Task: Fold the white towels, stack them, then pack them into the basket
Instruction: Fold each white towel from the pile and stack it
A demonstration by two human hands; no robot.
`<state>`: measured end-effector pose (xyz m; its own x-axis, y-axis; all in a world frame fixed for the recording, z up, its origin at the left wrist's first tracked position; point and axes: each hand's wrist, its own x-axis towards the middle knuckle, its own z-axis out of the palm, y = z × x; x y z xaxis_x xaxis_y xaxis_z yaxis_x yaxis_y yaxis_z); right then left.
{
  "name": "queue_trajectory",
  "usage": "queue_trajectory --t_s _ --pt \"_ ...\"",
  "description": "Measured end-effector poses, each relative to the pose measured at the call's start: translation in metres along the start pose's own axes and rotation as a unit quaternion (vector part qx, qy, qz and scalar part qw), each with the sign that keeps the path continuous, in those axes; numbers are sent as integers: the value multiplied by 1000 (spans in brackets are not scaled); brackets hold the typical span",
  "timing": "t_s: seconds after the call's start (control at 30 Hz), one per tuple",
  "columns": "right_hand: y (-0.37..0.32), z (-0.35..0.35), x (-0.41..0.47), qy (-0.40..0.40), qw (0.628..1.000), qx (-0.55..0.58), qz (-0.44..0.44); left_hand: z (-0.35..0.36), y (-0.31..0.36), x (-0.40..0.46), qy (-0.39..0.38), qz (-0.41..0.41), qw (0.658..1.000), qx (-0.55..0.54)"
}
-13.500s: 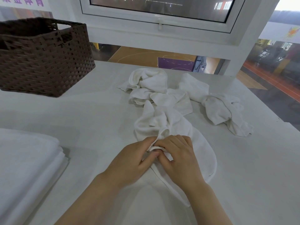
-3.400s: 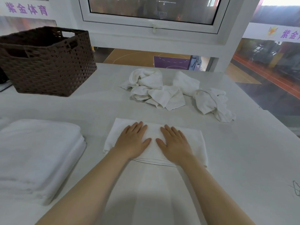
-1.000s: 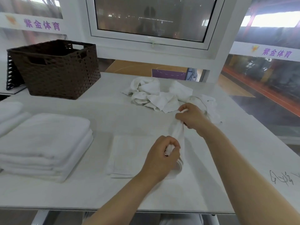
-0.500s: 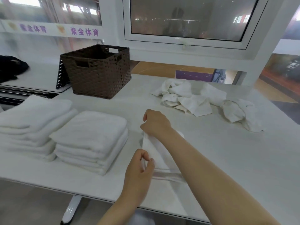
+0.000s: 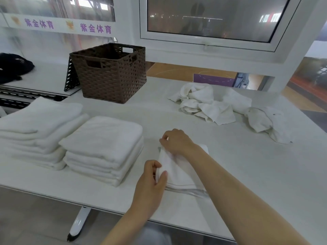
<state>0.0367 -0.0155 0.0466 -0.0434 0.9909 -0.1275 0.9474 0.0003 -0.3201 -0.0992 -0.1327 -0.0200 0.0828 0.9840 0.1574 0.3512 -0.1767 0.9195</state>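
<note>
A folded white towel point(image 5: 178, 171) lies on the white table near its front edge. My left hand point(image 5: 152, 181) pinches the towel's near left corner. My right hand point(image 5: 175, 141) pinches its far left corner, and my right forearm crosses over the towel. Two stacks of folded white towels sit to the left: the nearer stack point(image 5: 104, 149) and a farther stack point(image 5: 35, 128). A brown woven basket point(image 5: 109, 73) stands at the back left. Crumpled white towels point(image 5: 205, 103) lie in a heap at the back right.
The table's front edge point(image 5: 106, 210) runs close below my left hand, with a white table leg point(image 5: 79, 221) under it. A black cloth point(image 5: 14, 68) lies on a second surface far left. A window and wall stand behind the table.
Over the last second both hands carried the towel's right edge leftward over the towel, making it narrower. My view has turned left, and a second stack has come into sight.
</note>
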Motion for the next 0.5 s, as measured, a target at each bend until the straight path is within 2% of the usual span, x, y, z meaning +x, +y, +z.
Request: queue_trajectory --t_s 0.07,0.2,0.33,0.5 --pt "13 -7 0 -3 1000 -18 3 0 -4 4 -1 0 1000 -1" --pt "36 -20 -4 -62 998 -2 32 1 -7 9 0 4 1000 10" --pt "53 -29 -10 -65 996 -17 52 2 -4 12 -6 11 999 36" --pt "81 -39 -12 -137 984 -75 87 6 -3 10 -3 36 995 91"
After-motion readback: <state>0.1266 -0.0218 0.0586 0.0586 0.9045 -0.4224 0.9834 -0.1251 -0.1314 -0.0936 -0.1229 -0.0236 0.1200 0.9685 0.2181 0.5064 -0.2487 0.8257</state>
